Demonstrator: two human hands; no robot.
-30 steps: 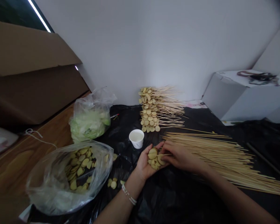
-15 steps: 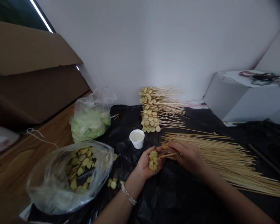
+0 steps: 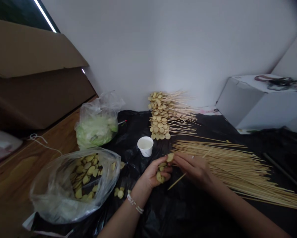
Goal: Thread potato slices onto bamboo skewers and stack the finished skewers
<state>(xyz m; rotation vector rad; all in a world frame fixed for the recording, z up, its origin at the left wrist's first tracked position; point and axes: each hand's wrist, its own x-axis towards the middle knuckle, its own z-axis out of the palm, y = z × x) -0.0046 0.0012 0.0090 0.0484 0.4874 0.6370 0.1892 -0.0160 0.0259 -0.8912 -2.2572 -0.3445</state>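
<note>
Tally's running, folks: 2 hands in the shot, the left hand [image 3: 152, 175] w/ approx. 5 potato slices [image 3: 160, 175], the right hand [image 3: 194, 170] on 1 bamboo skewer [image 3: 178, 180]. Near left, 2 clear plastic bags: 1 bag of slices [image 3: 51, 198], 1 bag of greens [image 3: 96, 132]. 3 loose slices [image 3: 118, 193] just beside them, 1 white paper cup [image 3: 145, 146] mid-table, 1 bead bracelet [image 3: 134, 203] on the left wrist. Far right, 1 white box [image 3: 247, 102]; far left, 1 cardboard box [image 3: 34, 69]. Loaded skewers [image 3: 168, 115], bare skewers [image 3: 240, 172]: too many to count, no exact no.
</note>
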